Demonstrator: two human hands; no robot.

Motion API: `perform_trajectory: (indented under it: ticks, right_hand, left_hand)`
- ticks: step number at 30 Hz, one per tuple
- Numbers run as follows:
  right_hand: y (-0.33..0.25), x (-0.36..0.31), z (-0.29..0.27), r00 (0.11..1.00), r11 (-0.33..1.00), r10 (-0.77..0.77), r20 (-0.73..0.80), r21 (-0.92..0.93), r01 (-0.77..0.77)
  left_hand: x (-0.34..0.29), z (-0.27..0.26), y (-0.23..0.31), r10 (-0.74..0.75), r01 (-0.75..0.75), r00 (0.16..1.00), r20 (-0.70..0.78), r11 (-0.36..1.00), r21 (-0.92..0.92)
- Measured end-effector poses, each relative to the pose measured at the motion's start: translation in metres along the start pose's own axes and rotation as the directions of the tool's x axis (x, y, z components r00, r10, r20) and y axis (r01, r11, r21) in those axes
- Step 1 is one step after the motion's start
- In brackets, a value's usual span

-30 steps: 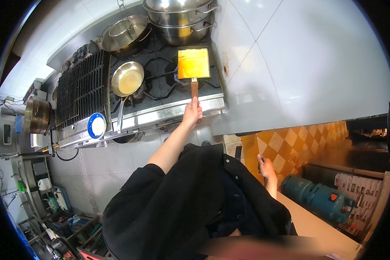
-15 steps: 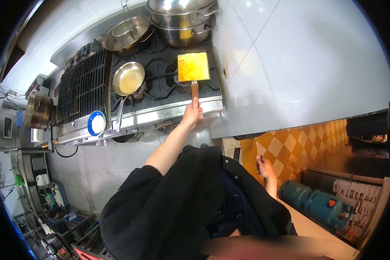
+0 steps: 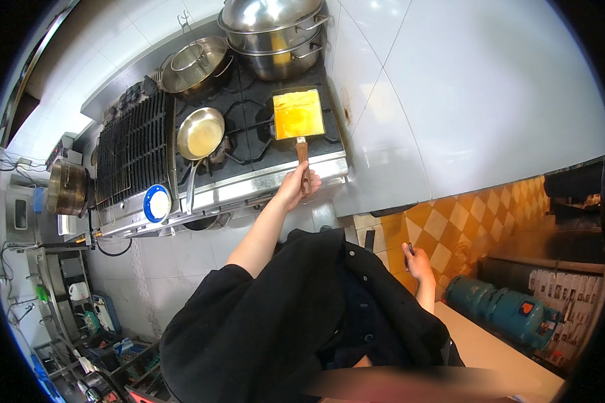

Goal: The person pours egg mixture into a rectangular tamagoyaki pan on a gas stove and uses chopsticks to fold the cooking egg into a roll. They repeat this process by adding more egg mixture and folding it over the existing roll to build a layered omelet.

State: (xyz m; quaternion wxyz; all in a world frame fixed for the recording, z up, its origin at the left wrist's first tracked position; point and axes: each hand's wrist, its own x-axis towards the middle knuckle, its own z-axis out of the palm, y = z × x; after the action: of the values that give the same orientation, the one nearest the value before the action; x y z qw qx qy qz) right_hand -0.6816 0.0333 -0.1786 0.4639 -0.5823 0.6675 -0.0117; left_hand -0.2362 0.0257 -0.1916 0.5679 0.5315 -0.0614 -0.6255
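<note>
My left hand [image 3: 298, 187] is closed around the wooden handle [image 3: 302, 156] of a square pan [image 3: 275, 138] at the right end of the stove. A yellow layer of egg [image 3: 298, 115] covers most of the pan's base, with a rougher, paler strip along its far side. Out to my right, low beside the body, my right hand [image 3: 420, 266] is closed around a thin dark object [image 3: 409, 256]; its kind cannot be made out. Left of the square pan, a round steel frying pan [image 3: 201, 127] sits on a burner with pale liquid in it.
A white bowl with a blue rim [image 3: 156, 203] stands on the stove's front ledge, beside a black grill grate [image 3: 131, 151]. Behind are a wide pan with a strainer [image 3: 208, 70] and a stacked steamer pot [image 3: 275, 40]. Teal gas cylinders [image 3: 504, 309] stand at right.
The egg looks more evenly yellow, and orange patches on its left have faded. The fingers of my left hand have loosened a little on the handle. The view has shifted slightly.
</note>
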Motion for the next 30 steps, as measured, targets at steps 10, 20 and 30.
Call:
perform_trajectory:
  ticks: [10,20,30]
  right_hand:
    - [-0.153,-0.101,-0.048,0.824,0.82,-0.567,-0.014,-0.104,0.562]
    - [-0.346,-0.102,0.004,0.306,0.188,-0.812,-0.497,0.273,0.943]
    - [-0.447,-0.074,0.117,0.442,0.458,-0.879,-0.179,-0.057,0.887]
  left_hand:
    - [-0.009,0.004,0.007,0.082,-0.082,0.995,-0.059,0.997,-0.003]
    - [-0.179,-0.007,0.037,0.032,-0.032,0.999,0.006,0.998,0.053]
    - [-0.226,-0.066,0.022,0.17,-0.195,0.971,0.167,0.97,0.147]
